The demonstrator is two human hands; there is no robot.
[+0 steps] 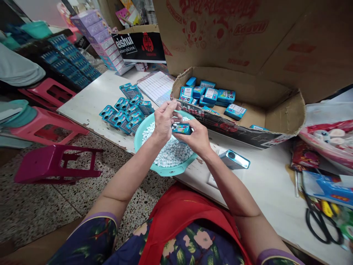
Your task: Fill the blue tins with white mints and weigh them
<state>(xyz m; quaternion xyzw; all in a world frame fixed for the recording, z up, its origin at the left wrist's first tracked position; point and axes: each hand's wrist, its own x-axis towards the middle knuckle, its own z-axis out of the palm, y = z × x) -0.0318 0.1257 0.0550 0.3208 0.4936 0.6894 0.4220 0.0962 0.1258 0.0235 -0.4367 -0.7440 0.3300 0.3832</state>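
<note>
My right hand holds a small blue candy tin over a turquoise basin. White candies show at the tin's left end. Beside that end is my left hand, its fingers curled in and closed; what they hold, if anything, is hidden. Small round white candies fill much of the basin under both hands. To the left, several blue tins stand close together on the table. A larger metal container with a round dark opening lies right of my right forearm.
Behind the basin, a low cardboard box holds blue tins. A white gridded sheet lies left of it. Scissors and packets are at the table's right. Pink stools stand on the floor at left, near stacked purple boxes.
</note>
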